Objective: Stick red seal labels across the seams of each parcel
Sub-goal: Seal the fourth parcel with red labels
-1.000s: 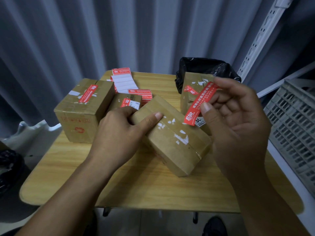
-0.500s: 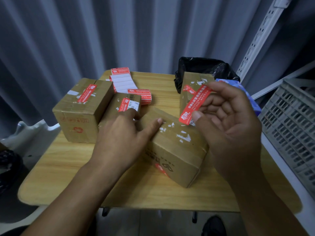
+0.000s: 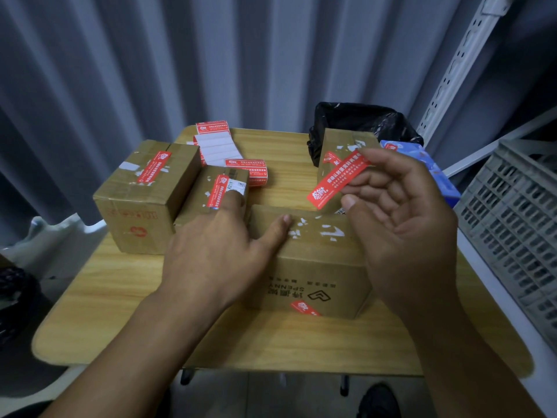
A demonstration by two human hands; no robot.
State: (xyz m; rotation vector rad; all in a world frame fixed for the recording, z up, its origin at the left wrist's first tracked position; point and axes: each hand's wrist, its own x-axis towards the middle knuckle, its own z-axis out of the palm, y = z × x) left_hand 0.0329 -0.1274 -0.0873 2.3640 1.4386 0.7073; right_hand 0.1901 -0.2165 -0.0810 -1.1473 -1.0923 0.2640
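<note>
A brown cardboard parcel (image 3: 316, 267) lies in the middle of the wooden table (image 3: 120, 312), its taped top seam facing up. My left hand (image 3: 217, 251) rests on the parcel's left end, thumb stretched along the top. My right hand (image 3: 401, 218) pinches a loose red seal label (image 3: 334, 181) just above the parcel's far right edge. Three other parcels carry red labels: a large one (image 3: 144, 200) at the left, a small one (image 3: 217, 191) beside it, and one (image 3: 340, 146) standing at the back right. A roll of red labels (image 3: 250, 170) and its white backing strip (image 3: 214, 146) lie at the back.
A black plastic bag (image 3: 361, 122) sits behind the back-right parcel, with a blue packet (image 3: 428, 164) next to it. A grey plastic crate (image 3: 512, 230) stands to the right of the table. Corrugated grey wall runs behind; a slotted metal upright (image 3: 461, 55) rises at the right.
The middle parcel has been turned and rolled so its printed side faces me. My left hand slid along it; my right hand still holds the label, now slightly lower.
</note>
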